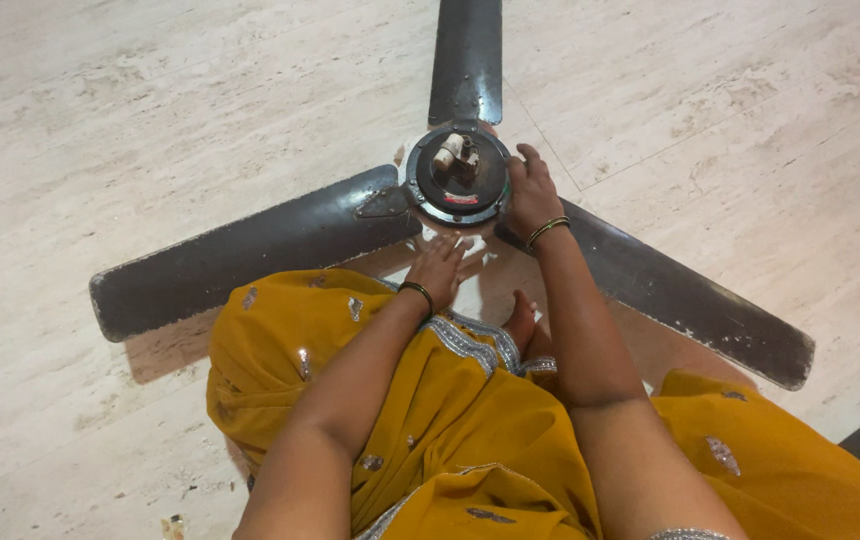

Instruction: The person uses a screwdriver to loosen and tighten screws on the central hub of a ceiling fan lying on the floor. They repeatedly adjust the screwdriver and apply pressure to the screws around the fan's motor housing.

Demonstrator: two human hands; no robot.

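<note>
While the ceiling fan (pixel 458 175) lies flat on the pale floor (pixel 150 120), the right hand (pixel 530 190) cups its hub's right rim, fingers curled; the left hand (pixel 438 265) rests open-fingered just near of the hub.

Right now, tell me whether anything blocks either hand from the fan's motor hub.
Nothing visible does. The right hand already rests against the hub's right edge. The left hand lies just below the hub, on or near the floor, with only a bare gap between them.
</note>
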